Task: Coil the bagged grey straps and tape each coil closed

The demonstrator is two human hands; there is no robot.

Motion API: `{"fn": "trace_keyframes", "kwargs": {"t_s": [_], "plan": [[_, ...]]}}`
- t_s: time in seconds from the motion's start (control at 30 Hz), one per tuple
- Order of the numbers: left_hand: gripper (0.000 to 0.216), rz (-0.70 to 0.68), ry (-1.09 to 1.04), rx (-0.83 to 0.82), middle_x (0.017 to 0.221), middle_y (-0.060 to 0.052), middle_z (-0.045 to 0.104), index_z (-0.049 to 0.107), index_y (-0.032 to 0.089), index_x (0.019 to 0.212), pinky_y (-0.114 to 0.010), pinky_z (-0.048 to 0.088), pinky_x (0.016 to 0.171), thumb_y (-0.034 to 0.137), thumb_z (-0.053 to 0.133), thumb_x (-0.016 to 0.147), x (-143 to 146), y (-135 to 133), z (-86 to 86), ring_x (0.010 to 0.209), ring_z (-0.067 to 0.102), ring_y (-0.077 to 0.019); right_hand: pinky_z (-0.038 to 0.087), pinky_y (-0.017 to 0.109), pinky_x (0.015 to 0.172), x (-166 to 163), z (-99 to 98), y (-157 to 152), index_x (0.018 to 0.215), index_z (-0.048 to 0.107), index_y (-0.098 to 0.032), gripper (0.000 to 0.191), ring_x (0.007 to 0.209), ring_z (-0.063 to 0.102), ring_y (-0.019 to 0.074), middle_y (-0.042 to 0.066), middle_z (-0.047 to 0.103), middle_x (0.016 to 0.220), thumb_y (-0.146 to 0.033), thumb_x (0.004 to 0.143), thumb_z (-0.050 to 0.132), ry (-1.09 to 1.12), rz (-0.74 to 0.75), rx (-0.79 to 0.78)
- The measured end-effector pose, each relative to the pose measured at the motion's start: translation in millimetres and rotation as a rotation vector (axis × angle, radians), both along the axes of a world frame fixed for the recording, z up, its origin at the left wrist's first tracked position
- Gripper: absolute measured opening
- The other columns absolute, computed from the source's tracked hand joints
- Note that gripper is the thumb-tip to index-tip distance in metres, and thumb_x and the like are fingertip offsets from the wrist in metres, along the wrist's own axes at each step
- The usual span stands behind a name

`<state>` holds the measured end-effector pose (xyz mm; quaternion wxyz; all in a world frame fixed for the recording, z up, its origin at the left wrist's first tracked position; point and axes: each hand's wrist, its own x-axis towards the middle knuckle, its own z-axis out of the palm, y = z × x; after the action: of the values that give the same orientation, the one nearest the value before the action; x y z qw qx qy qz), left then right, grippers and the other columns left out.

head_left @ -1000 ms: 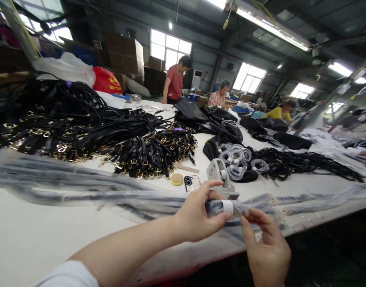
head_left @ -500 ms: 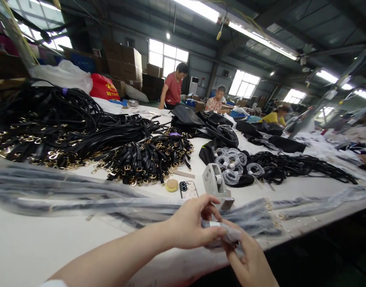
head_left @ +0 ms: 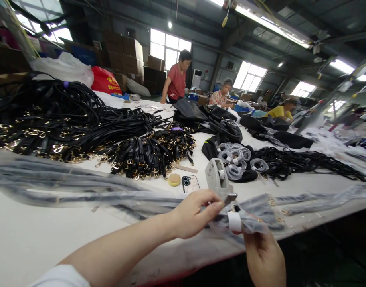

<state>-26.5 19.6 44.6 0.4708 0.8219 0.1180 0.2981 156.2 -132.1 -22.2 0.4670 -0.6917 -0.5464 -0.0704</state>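
Note:
My right hand [head_left: 265,255] grips a plastic-wrapped strap bundle [head_left: 254,225] at its lower edge, above the front of the table. A white band [head_left: 234,221] goes around the bundle. Just left of it, my left hand [head_left: 197,213] is closed with thumb and fingertips together, next to the cutting end of a grey tape dispenser [head_left: 216,175]. What the left fingertips pinch, if anything, is hidden. Long wrapped straps [head_left: 81,189] lie on the table behind my left forearm, and more wrapped straps with gold hardware [head_left: 268,205] lie beyond my right hand.
A phone [head_left: 190,183] and a yellow round pad [head_left: 174,179] lie left of the dispenser. Black straps with gold buckles [head_left: 141,155] are heaped behind. Coiled wrapped straps [head_left: 233,155] rest on black material at right. Several people work farther back.
My hands have drawn apart, the right moving right with the wrapped bundle. The white band now faces me between them. The view has shifted slightly.

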Motion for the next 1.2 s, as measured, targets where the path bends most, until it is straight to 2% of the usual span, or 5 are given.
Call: {"fn": "trace_keyframes", "kwargs": {"t_s": [0.13,0.27,0.4,0.9,1.2], "plan": [[0.037,-0.068,-0.107,0.066,0.106,-0.012,0.065,0.068,0.014,0.099,-0.032,0.048,0.089,0.045,0.071,0.078,-1,-5,-0.8,0.096,0.061,-0.0210,0.055,0.035,0.084,0,1.5,0,0.117,0.060,-0.022,0.031,0.103,0.067,0.0276,0.011,0.067,0.115,-0.026,0.087,0.063,0.041,0.095,0.127],[0.047,-0.127,-0.106,0.137,0.122,-0.015,0.059,0.070,0.017,0.102,-0.037,0.045,0.100,0.049,0.080,0.070,-2,-7,-0.9,0.111,0.058,-0.0251,0.056,0.038,0.085,-8,4.2,2,0.114,0.059,-0.022,0.034,0.107,0.065,0.0300,0.012,0.064,0.120,-0.024,0.081,0.070,0.161,0.197,0.168],[0.057,-0.178,-0.068,0.181,0.135,-0.017,0.052,0.072,0.018,0.101,-0.040,0.042,0.106,0.055,0.085,0.060,-2,-9,-4.1,0.123,0.052,-0.0299,0.054,0.037,0.084,-6,1.1,1,0.115,0.059,-0.022,0.035,0.102,0.066,0.0285,0.009,0.067,0.113,-0.022,0.081,0.066,0.128,0.125,0.128],[0.040,-0.026,-0.111,0.355,0.141,-0.015,0.050,0.067,0.019,0.117,-0.043,0.039,0.110,0.036,0.070,0.082,0,-15,-9.9,0.129,0.049,-0.0268,0.054,0.035,0.075,-6,1.2,5,0.107,0.061,-0.022,0.032,0.095,0.069,0.0302,0.009,0.074,0.100,-0.041,0.082,0.055,0.278,-0.182,-0.102],[0.034,-0.094,-0.062,0.222,0.138,-0.013,0.053,0.068,0.020,0.116,-0.039,0.042,0.108,0.018,0.062,0.082,-3,-12,0.0,0.127,0.052,-0.0241,0.058,0.032,0.074,-10,5.9,5,0.114,0.063,-0.020,0.038,0.089,0.071,0.0271,0.011,0.074,0.105,-0.043,0.085,0.055,0.271,0.018,-0.241]]}}
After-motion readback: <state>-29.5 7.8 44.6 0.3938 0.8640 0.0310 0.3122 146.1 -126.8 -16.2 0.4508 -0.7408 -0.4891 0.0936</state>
